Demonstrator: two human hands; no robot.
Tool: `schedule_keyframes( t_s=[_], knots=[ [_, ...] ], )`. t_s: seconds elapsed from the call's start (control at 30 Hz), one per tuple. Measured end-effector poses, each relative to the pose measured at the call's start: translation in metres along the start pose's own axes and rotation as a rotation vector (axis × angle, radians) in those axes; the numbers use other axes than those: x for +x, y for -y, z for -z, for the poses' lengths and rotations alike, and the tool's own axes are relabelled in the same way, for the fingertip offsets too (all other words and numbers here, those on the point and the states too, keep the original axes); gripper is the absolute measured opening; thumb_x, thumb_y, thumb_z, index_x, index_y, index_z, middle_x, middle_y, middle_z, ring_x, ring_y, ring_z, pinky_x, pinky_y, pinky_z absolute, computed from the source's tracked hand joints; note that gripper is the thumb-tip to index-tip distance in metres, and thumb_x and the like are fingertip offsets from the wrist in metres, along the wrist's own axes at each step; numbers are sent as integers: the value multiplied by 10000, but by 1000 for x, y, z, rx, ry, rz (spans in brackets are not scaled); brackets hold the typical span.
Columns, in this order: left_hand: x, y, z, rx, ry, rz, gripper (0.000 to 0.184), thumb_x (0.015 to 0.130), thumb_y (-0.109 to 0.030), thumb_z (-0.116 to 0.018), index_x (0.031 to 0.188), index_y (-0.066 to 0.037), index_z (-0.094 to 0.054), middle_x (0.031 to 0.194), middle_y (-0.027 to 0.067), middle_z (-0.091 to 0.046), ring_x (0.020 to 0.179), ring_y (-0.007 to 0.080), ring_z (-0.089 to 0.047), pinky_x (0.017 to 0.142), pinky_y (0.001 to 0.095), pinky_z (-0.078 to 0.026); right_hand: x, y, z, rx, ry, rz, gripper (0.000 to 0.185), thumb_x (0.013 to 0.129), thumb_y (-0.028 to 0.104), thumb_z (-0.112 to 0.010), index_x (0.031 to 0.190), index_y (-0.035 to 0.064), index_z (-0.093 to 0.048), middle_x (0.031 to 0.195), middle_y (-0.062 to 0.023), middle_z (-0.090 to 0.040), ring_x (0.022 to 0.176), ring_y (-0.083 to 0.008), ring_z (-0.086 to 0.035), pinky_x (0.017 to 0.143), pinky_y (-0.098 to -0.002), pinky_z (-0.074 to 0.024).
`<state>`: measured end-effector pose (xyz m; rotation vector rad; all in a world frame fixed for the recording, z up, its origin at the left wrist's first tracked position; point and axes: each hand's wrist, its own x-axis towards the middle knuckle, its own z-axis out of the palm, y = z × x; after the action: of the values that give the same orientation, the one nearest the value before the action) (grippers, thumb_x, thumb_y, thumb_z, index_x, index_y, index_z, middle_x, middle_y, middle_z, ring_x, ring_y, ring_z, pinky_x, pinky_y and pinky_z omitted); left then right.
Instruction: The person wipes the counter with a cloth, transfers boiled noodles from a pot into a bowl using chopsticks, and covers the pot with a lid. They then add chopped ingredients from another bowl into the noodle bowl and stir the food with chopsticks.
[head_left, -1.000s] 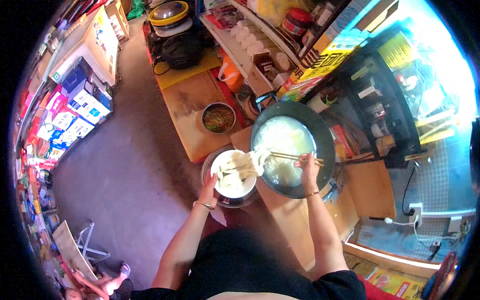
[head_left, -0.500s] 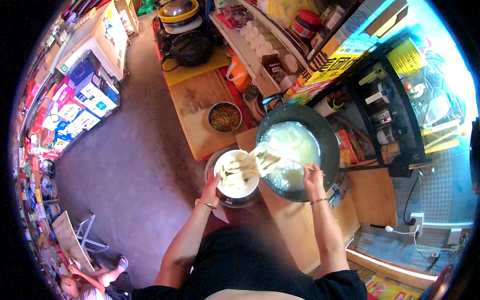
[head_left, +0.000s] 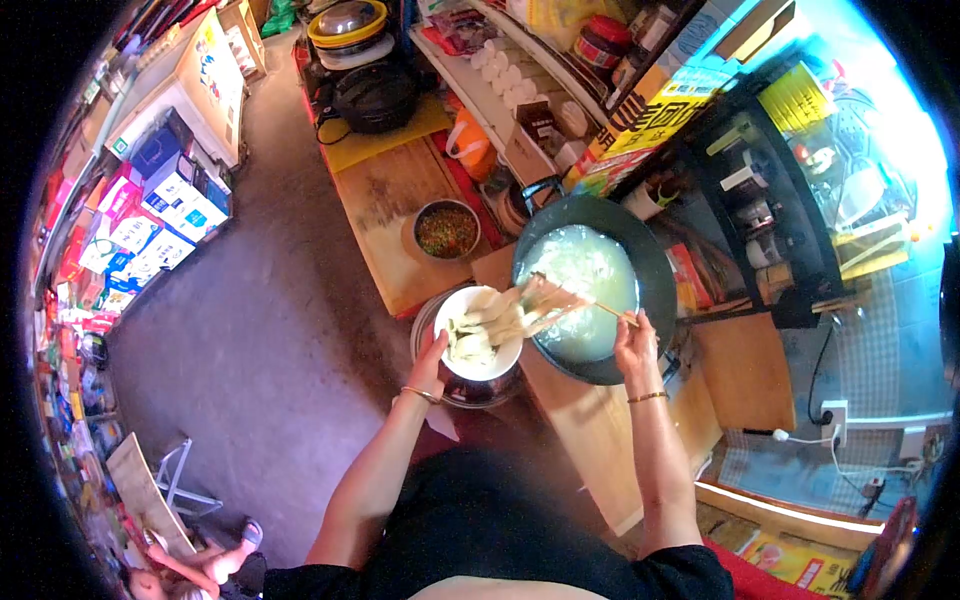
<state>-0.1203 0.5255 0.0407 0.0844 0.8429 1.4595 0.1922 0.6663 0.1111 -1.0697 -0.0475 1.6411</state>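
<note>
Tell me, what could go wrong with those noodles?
The noodles stretch from the white bowl towards the chopsticks, over the edge of the wok, so they might slip and splash into the cloudy liquid. The left hand holds the white bowl at one side, so it could tip.

Free room lies above the floor (head_left: 235, 350) at centre left and along the wooden board (head_left: 378, 222) left of the metal bowl (head_left: 446, 258), with noodles (head_left: 518, 318) strung from white bowl (head_left: 507, 357) to chopsticks (head_left: 613, 312) barring the left rim of the wok (head_left: 655, 275) and a black rack (head_left: 800, 215) obstructing the upper right.
</note>
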Motion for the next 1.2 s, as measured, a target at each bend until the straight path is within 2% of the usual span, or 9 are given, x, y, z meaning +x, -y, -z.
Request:
schedule_keyframes(
  t_s=[0.13,0.2,0.43,0.6,0.8,0.87,1.0,1.1,1.2],
  knots=[
    [3,0,0,16,-5,-10,516,814,-300,-545,1245,-122,-325,1164,33,-454,1058,151,-448,863,313,-399,-18,5,-12,-20,-3,16,304,858,300,-464,779,9,-500,717,-80,-528,597,-173,-568,500,-176,-517],
    [4,0,1,24,38,-44,523,811,-305,-549,1247,-127,-322,1161,35,-455,1054,149,-452,852,312,-408,-32,8,-24,-8,27,61,268,853,271,-479,765,21,-519,631,-92,-559,540,-162,-579,473,-198,-518],
    [5,-2,9,175,13,56,582,788,-374,-558,1268,-187,-286,1111,-11,-480,911,81,-512,645,235,-472,-96,14,-64,-171,125,200,301,853,293,-478,718,31,-542,627,-62,-565,561,-136,-578,494,-193,-507],
    [14,14,22,185,-72,77,573,806,-374,-531,1283,-192,-271,1093,-11,-487,891,67,-512,605,237,-476,-110,-26,-65,-167,254,209,343,865,331,-443,726,29,-529,612,-84,-552,512,-189,-576,461,-227,-483],
    [0,11,18,55,7,-22,510,833,-317,-507,1268,-147,-301,1127,12,-475,956,115,-505,742,268,-463,-132,-86,-70,-755,239,400,345,891,273,-399,774,-24,-526,621,-97,-559,509,-172,-574,470,-255,-490],
    [4,17,26,28,58,-76,496,836,-300,-506,1260,-132,-311,1136,19,-472,979,129,-499,780,280,-454,-140,-85,-69,-997,322,542,311,888,230,-419,776,-29,-550,638,-85,-573,524,-146,-572,487,-245,-487],
    [0,10,20,5,74,-51,484,832,-293,-518,1242,-116,-332,1136,32,-473,1009,140,-486,800,292,-446,-163,-46,-76,-1055,397,682,237,886,138,-414,827,-33,-567,662,-61,-574,532,-115,-570,489,-223,-464],
    [7,15,21,-13,96,-64,485,831,-303,-516,1242,-122,-331,1139,36,-473,1010,143,-487,805,294,-445,-175,-17,-73,-1292,439,729,178,866,76,-416,858,-41,-550,837,-108,-560,505,-114,-569,525,-228,-467],
    [7,18,23,-18,88,-25,486,832,-313,-512,1242,-126,-330,1143,37,-472,1013,145,-487,803,295,-445,-155,-25,-49,-1637,562,1021,176,865,120,-439,873,-3,-565,881,-124,-553,651,-167,-581,524,-239,-471]
  ],
)
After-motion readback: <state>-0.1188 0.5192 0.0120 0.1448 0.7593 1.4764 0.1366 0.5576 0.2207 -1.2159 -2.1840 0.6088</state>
